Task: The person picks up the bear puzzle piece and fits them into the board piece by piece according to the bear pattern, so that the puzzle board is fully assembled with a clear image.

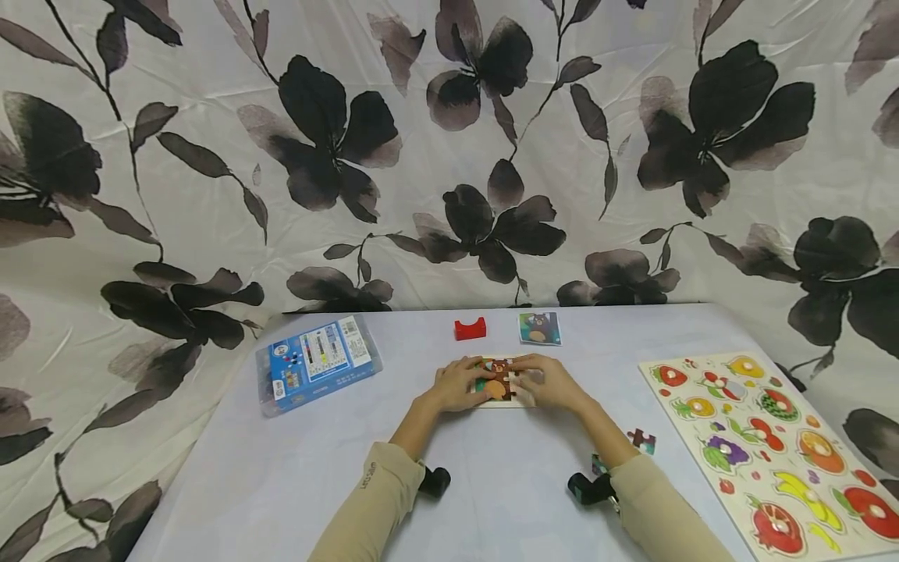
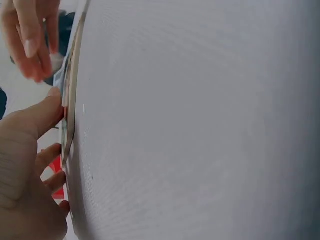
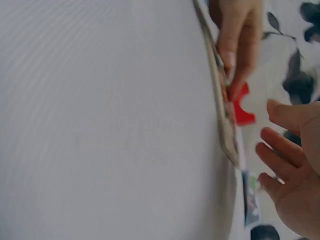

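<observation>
A small bear jigsaw puzzle (image 1: pixel 497 382) in a thin pale tray lies flat on the table between both hands. My left hand (image 1: pixel 458 384) holds its left side, thumb along the near edge and fingers over the far edge. In the left wrist view the left thumb (image 2: pixel 46 111) touches the tray rim (image 2: pixel 73 85). My right hand (image 1: pixel 551 381) hovers over the puzzle's right side; in the right wrist view its thumb and fingers (image 3: pixel 282 150) are spread apart with nothing visible between them. A pale blurred patch shows by its fingertips in the left wrist view.
Behind the puzzle stand a red notched holder (image 1: pixel 470 329) and a bear picture card (image 1: pixel 540 329). Loose puzzle pieces (image 1: pixel 642 441) lie by the right forearm. A blue-labelled plastic box (image 1: pixel 319 364) is at left, a fruit board (image 1: pixel 776 453) at right. Floral cloth (image 1: pixel 485 156) hangs behind.
</observation>
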### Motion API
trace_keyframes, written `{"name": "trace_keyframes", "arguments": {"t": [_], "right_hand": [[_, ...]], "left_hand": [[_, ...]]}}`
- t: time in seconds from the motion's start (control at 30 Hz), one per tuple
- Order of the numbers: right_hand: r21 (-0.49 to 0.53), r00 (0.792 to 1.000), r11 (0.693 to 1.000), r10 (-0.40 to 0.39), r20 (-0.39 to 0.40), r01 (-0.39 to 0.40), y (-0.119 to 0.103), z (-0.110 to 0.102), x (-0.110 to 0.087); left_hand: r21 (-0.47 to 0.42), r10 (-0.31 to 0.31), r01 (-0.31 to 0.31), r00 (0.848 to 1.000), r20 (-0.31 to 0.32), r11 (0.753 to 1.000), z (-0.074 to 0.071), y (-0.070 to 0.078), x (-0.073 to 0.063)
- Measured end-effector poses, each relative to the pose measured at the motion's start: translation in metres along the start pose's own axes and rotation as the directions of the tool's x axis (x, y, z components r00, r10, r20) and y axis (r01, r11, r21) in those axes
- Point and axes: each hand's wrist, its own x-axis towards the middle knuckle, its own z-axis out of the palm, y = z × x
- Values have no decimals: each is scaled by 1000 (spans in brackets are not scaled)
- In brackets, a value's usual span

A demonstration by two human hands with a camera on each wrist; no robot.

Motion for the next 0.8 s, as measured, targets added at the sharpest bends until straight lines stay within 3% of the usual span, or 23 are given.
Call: {"name": "trace_keyframes", "arguments": {"t": [0.1, 0.17, 0.37, 0.5, 0.67, 0.8], "right_hand": [[49, 988, 996, 75, -132, -69, 3, -16, -19], [30, 979, 992, 128, -158, -125, 4, -30, -35], [-114, 950, 945, 295, -103, -306, 10, -68, -92], [-185, 925, 907, 371, -79, -379, 15, -83, -121], [-205, 908, 884, 414, -72, -419, 19, -87, -143], [-210, 923, 898, 377, -84, -386, 19, -85, -151]], "left_hand": [[20, -9, 9, 1000, -20, 1000, 1, 3, -1], [16, -13, 14, 1000, -28, 1000, 1, 5, -1], [-3, -7, 7, 999, -35, 1000, 0, 7, -1], [-10, 19, -19, 1000, -25, 1000, -2, 7, 0], [-49, 33, -33, 999, 1, 998, -2, 6, 1], [-68, 30, -29, 999, 11, 997, -1, 6, 2]]}}
